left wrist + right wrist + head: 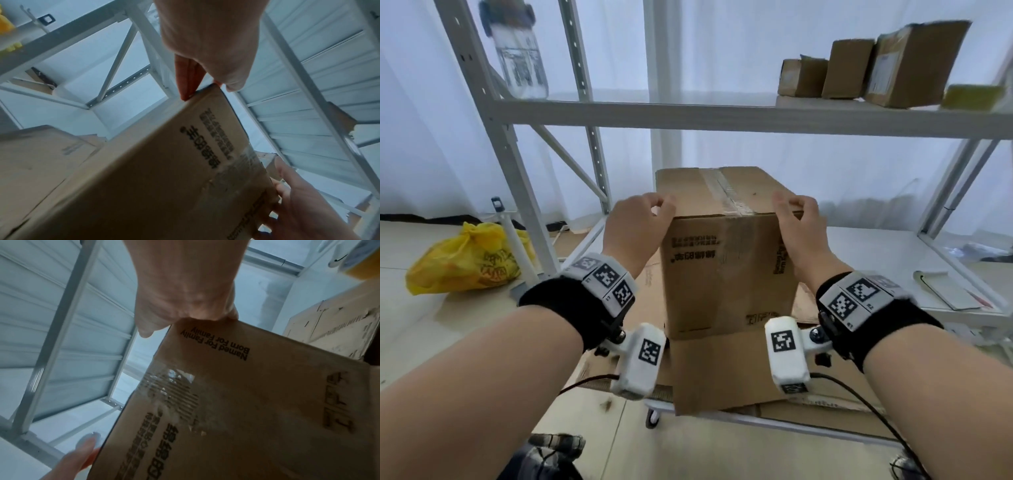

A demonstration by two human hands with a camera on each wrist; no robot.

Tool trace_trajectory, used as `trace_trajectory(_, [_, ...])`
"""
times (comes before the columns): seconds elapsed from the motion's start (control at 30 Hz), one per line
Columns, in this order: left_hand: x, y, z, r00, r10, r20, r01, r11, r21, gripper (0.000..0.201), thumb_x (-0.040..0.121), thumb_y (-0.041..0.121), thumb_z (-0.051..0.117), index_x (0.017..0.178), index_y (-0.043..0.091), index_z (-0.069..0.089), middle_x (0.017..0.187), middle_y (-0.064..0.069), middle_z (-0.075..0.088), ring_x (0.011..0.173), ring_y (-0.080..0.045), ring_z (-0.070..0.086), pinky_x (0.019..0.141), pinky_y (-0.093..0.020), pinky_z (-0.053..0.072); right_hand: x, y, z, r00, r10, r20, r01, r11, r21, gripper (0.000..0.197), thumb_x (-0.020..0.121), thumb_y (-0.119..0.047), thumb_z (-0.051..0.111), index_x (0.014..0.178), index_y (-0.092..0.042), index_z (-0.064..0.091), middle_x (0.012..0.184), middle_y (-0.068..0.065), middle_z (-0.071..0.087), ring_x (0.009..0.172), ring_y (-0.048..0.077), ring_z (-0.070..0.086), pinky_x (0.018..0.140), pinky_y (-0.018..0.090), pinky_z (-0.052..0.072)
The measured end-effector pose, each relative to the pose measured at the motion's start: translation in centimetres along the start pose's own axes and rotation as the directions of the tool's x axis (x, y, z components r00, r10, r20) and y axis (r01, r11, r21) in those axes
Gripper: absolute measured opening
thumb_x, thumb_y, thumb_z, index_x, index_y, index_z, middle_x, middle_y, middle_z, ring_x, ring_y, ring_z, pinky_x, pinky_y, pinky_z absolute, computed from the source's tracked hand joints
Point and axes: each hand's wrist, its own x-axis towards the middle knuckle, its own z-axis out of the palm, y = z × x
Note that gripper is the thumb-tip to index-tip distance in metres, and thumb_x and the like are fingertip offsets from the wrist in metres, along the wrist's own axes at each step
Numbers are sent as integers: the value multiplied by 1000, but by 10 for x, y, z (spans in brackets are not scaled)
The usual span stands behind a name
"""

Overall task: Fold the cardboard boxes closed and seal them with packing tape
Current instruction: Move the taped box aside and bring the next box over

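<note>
A brown cardboard box [729, 260] stands upright on flattened cardboard on the low shelf. Its top flaps are folded shut, and a strip of clear tape [722, 192] runs along the seam and down the near face. My left hand [650, 212] curls over the box's near top-left corner. In the left wrist view its fingers [185, 81] pinch that corner of the box [154, 178]. My right hand [791, 212] curls over the near top-right corner. From the right wrist, that hand [185, 305] sits on the corner of the box [246, 402]. No tape roll is in view.
Flattened cardboard [722, 370] lies under the box. A white shelf beam [722, 118] crosses above it, with several small boxes [876, 65] on that shelf. A yellow plastic bag [469, 260] and a white pole [513, 240] are on the floor to the left. A notebook [945, 287] lies to the right.
</note>
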Motion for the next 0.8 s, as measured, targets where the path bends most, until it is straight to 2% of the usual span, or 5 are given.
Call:
trace_trajectory(0.23, [-50, 10, -36, 942, 258, 216, -275, 960, 48, 49, 97, 32, 47, 50, 25, 40, 42, 10, 41, 38, -3, 37, 47, -13, 30, -11, -12, 4, 999, 26, 45, -17, 982, -189, 51, 82, -40, 63, 126, -23, 42, 131, 9, 34, 120, 30, 42, 105, 41, 38])
trace_trajectory(0.4, [-39, 19, -24, 869, 227, 439, -317, 938, 143, 27, 97, 38, 44, 100, 21, 64, 103, 3, 61, 95, -13, 56, 85, -25, 45, -16, 8, 9, 991, 102, 87, -71, 949, -307, 53, 91, -43, 53, 137, -22, 38, 140, 16, 27, 125, 40, 38, 108, 42, 30])
trace_trajectory(0.5, [-32, 43, 0, 652, 251, 715, -413, 909, 57, 50, 102, 43, 27, 147, 22, 32, 155, 5, 26, 143, -14, 19, 115, -31, 12, -9, 13, 7, 988, 114, 106, -74, 943, -324, 54, 91, -48, 52, 138, -25, 37, 140, 14, 26, 125, 40, 38, 109, 41, 32])
trace_trajectory(0.6, [-18, 54, 20, 480, 210, 852, -446, 894, 32, 54, 103, 45, 15, 152, 25, 11, 159, 9, 5, 146, -7, 2, 113, -23, -2, -2, 20, 6, 986, 119, 118, -76, 945, -318, 54, 90, -50, 53, 136, -28, 38, 138, 12, 25, 122, 39, 43, 108, 46, 36])
trace_trajectory(0.8, [30, 18, 19, 485, -16, 874, -289, 941, 178, 52, 103, 44, 10, 152, 27, 6, 159, 9, -1, 146, -8, 1, 114, -27, -1, 5, 24, 7, 983, 112, 144, -62, 948, -313, 52, 90, -49, 54, 135, -28, 38, 135, 10, 25, 121, 38, 44, 108, 47, 36])
